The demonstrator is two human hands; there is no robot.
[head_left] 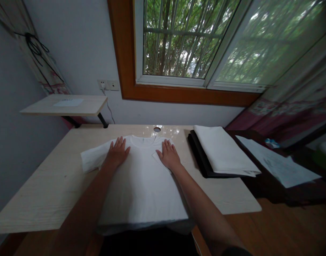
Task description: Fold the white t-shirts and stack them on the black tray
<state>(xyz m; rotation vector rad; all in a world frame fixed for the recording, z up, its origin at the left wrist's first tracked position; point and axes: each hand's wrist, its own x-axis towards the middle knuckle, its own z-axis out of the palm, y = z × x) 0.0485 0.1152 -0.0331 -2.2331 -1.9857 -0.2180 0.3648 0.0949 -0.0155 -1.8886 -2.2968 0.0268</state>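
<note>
The label (143,141) inside the shirt collar is too small to read. The paper sheet (68,102) on the raised shelf (42,106) carries dark marks, blurred beyond reading. The printed sheet (280,163) at the far right shows faint grey printing, also unreadable.

The white shirt (144,181) lies spread on the table (48,192), with its round, ribbed collar toward the wall and its hem at the near table edge. The fabric is thin, smooth and matte, with slight creases. The sleeve on the left side extends outward; on the right side, a folded fabric edge lies on the shirt body beside the hand.

The left hand (116,154) is open and flat, palm down on the shoulder area left of the collar. The right hand (169,154) is likewise open and flat on the opposite shoulder area. Both press against the fabric; neither grasps it.

The table has a pale wood-grain surface and a round hole (157,129) near the back edge. To the right of the shirt, a folded white cloth (226,151) rests on a folded black cloth (201,156). The shelf has black legs (102,121).
</note>
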